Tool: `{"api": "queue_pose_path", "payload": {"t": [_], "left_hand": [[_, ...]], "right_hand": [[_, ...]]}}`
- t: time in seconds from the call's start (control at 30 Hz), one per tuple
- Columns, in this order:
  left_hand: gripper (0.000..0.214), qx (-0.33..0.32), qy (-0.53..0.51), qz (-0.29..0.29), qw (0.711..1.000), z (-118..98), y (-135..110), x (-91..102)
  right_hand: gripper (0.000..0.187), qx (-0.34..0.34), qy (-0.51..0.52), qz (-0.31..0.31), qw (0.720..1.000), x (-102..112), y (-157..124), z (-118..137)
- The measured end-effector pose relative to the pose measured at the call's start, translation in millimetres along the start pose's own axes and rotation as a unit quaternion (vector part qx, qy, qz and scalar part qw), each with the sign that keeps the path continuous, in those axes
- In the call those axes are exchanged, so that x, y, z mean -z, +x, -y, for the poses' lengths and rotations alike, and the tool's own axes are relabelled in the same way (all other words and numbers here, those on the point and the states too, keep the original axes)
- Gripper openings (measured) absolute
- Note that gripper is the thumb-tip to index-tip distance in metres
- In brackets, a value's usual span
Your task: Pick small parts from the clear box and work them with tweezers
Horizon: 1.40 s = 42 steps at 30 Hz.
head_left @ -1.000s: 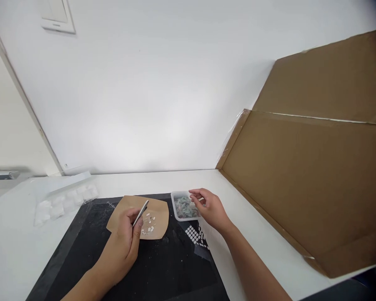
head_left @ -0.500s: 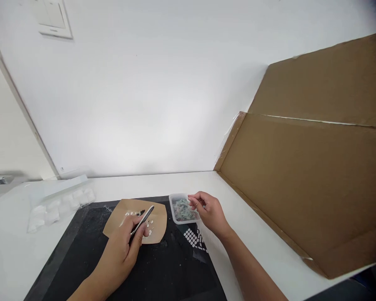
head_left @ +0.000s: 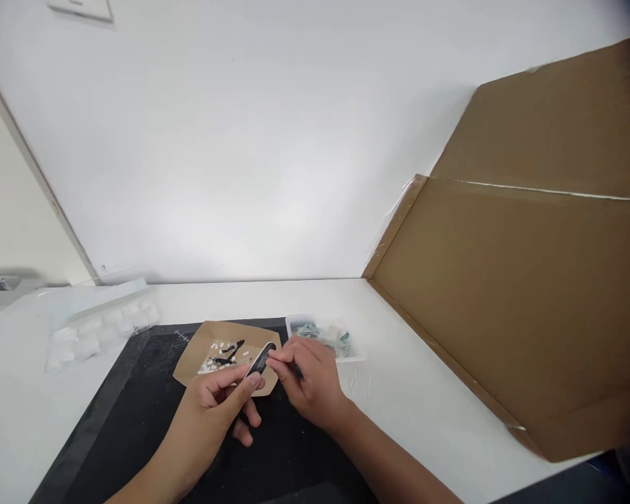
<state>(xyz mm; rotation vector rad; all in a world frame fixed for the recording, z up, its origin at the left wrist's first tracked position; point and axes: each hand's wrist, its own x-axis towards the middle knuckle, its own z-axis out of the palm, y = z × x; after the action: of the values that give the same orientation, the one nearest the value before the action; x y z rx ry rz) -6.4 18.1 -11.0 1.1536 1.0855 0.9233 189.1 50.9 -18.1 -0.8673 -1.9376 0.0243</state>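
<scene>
My left hand (head_left: 210,406) grips a small, long oval piece (head_left: 260,360) between thumb and fingers. The piece has a dark face and a pale rim, and it is tilted up to the right. At its upper right edge, the fingertips of my right hand (head_left: 315,381) are pinched together against it; whether they hold anything tiny cannot be made out. Behind both hands sits a brown paper tray (head_left: 190,353) with small white bits (head_left: 208,365) and black strips (head_left: 231,350) in it. A clear plastic box (head_left: 289,324) of greenish, see-through scraps stands just beyond my right hand.
A black mat (head_left: 131,413) lies under the tray on the white table (head_left: 430,441). To the left is a clear bag (head_left: 102,332) of white packets. Faint white shapes (head_left: 360,383) lie right of my right hand. A cardboard panel (head_left: 504,301) stands along the right side.
My right hand has moved left from the plastic box to the oval piece. My left hand has turned the piece so its dark face shows. Black strips in the tray are more visible.
</scene>
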Motion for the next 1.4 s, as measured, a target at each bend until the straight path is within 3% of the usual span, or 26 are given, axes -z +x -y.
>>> {"api": "queue_pose_path", "payload": {"t": [0.27,0.53,0.73,0.9,1.07,1.2,1.4], "left_hand": [[0.048,-0.015,0.028,-0.006,0.999,-5,-1,4.1],[0.042,-0.065,0.079,-0.014,0.995,-3,-6,1.9],[0.043,-0.070,0.133,-0.016,0.989,0,-6,6.5],[0.042,-0.081,0.146,-0.021,0.986,-2,-7,6.2],[0.041,-0.084,0.164,-0.019,0.983,-3,-7,5.1],[0.042,-0.090,0.165,-0.021,0.982,-5,-8,5.7],[0.048,-0.088,0.176,-0.017,0.980,-10,-11,5.2]], "right_hand": [[0.008,0.020,-0.017,0.032,0.999,1,-6,-3],[0.016,0.027,-0.086,-0.017,0.996,-1,-5,4],[0.021,0.061,-0.099,0.032,0.993,-4,-5,3],[0.021,0.031,-0.113,-0.008,0.993,-3,-3,4],[0.023,0.055,-0.115,0.033,0.991,-2,-4,5],[0.022,0.030,-0.126,0.004,0.992,0,-3,3],[0.022,0.044,-0.119,0.026,0.992,1,-3,4]]}}
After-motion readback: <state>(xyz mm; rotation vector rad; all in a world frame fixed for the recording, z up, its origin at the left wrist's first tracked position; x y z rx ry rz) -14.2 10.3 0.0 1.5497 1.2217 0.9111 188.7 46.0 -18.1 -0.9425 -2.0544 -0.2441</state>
